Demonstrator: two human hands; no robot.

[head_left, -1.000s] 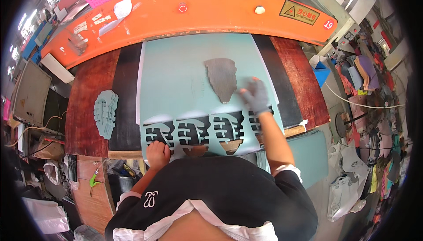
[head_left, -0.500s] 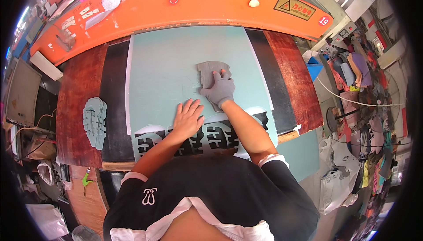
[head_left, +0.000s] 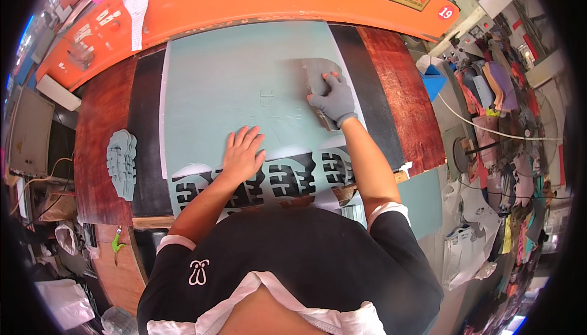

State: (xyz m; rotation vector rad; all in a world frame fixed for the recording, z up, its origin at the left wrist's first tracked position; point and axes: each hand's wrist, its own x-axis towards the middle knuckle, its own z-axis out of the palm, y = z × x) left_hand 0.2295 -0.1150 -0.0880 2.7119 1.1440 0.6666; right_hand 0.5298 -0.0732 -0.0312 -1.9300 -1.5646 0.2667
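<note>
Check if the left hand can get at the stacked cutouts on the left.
Probably yes: the left hand rests open on the grey-green sheet, apparently empty, and nothing visible stands between it and the stacked cutouts.

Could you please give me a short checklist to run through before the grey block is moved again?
1. Right hand on the block: ok; the gloved right hand is on the grey block.
2. Left hand clear of the block: ok; the bare left hand lies apart from it, on the pale green sheet.
3. Block clear of the cut-outs: ok; they lie nearer the person.
4. Block wholly within the sheet's right edge: cannot tell; it is close and blurred.
5. Cut pieces off the sheet: ok; they're stacked to its left.
</note>
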